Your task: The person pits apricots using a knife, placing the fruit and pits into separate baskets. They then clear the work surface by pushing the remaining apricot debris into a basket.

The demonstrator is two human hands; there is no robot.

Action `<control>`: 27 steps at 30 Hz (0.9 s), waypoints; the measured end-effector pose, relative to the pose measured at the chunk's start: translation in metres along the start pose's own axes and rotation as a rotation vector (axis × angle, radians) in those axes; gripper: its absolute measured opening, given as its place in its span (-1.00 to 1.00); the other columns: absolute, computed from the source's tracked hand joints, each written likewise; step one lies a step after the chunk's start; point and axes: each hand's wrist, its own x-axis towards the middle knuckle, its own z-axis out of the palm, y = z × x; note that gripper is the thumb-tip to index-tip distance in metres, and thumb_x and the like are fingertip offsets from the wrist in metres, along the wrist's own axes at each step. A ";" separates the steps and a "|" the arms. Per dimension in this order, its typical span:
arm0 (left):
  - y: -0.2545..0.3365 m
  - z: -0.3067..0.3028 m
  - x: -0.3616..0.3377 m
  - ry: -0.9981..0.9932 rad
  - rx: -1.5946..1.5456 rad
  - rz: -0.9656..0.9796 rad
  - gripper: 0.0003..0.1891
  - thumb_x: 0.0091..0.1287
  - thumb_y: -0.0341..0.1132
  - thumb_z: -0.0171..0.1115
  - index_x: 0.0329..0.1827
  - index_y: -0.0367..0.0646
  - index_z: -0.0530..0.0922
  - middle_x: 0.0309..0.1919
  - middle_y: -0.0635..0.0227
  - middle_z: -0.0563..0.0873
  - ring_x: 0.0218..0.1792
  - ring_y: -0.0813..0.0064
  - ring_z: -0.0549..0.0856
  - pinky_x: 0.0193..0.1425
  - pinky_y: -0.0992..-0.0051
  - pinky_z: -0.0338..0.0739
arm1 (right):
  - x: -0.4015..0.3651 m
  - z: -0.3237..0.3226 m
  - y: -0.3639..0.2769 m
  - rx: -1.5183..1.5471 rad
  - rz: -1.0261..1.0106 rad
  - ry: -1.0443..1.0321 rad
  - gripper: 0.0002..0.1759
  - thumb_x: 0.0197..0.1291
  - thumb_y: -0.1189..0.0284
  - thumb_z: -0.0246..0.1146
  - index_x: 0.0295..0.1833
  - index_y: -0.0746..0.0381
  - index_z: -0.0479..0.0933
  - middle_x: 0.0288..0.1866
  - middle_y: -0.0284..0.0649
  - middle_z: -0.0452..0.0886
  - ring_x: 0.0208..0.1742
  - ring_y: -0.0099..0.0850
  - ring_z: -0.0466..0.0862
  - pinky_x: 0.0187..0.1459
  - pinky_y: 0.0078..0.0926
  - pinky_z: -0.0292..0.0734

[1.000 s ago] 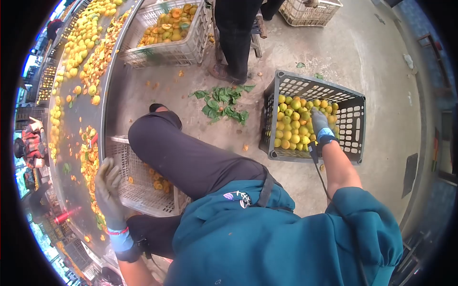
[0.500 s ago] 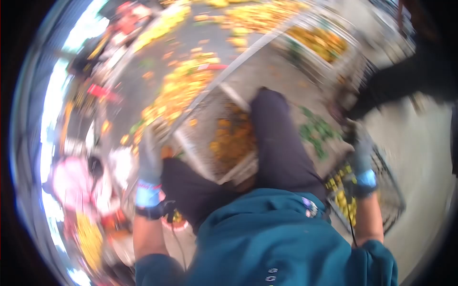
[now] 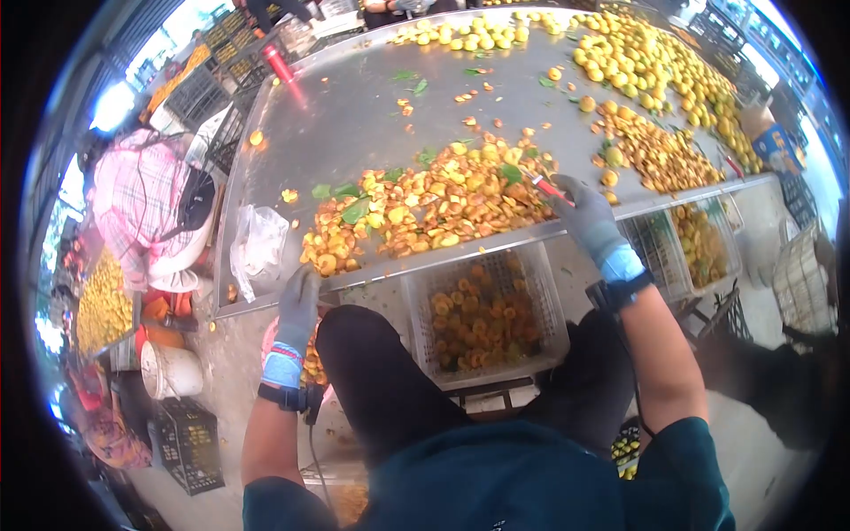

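A grey-gloved right hand of mine [image 3: 586, 212] is closed round a red-handled tool [image 3: 547, 186] at the right end of a pile of cut orange fruit [image 3: 443, 199]. The pile lies along the near edge of a metal table [image 3: 345, 106]. My left hand [image 3: 299, 305], also gloved, is at the table's front edge by the pile's left end; its fingers point up and look close together, and whether they hold anything is hidden. Below the edge, between my knees, a white crate [image 3: 558, 341] holds more cut fruit.
Whole yellow fruit [image 3: 637, 62] and another cut pile [image 3: 655, 150] cover the table's right side. A plastic bag [image 3: 258, 243] lies at its left corner, with a red cylinder [image 3: 278, 64] farther back. A person in pink plaid [image 3: 142, 195] is at left, near a white bucket [image 3: 170, 370].
The blurred view has swung round and now shows the table in front. My right hand has moved from low on the right to the table, where the red-handled tool shows in it.
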 end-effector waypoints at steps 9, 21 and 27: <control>-0.018 0.032 0.065 -0.312 0.582 0.059 -0.41 0.40 0.02 0.06 0.34 -0.23 0.37 0.18 -0.15 0.53 0.21 -0.03 0.52 0.30 0.21 0.39 | 0.065 0.048 0.050 -0.545 0.125 -0.230 -0.70 0.05 0.45 0.18 -0.05 0.18 0.57 -0.11 0.05 0.65 -0.01 0.06 0.62 0.02 -0.05 0.51; -0.097 0.056 0.122 0.042 0.131 -0.097 -0.52 0.45 -0.12 0.05 0.34 -0.18 0.41 0.27 -0.04 0.49 0.33 0.04 0.43 0.42 0.26 0.27 | 0.078 0.027 0.118 0.363 0.482 -0.019 -0.82 0.25 0.44 0.22 -0.06 0.21 0.56 -0.53 -0.45 0.44 -0.65 -0.65 0.39 -0.61 -0.65 0.29; -0.047 0.022 0.122 0.168 0.019 -0.003 -0.39 0.37 0.02 0.13 0.36 -0.21 0.40 0.30 -0.10 0.45 0.35 -0.01 0.40 0.46 0.19 0.21 | 0.076 0.033 0.108 0.420 0.520 0.068 -0.73 0.35 0.29 0.19 0.01 0.23 0.59 -0.55 -0.42 0.45 -0.74 -0.67 0.34 -0.73 -0.68 0.22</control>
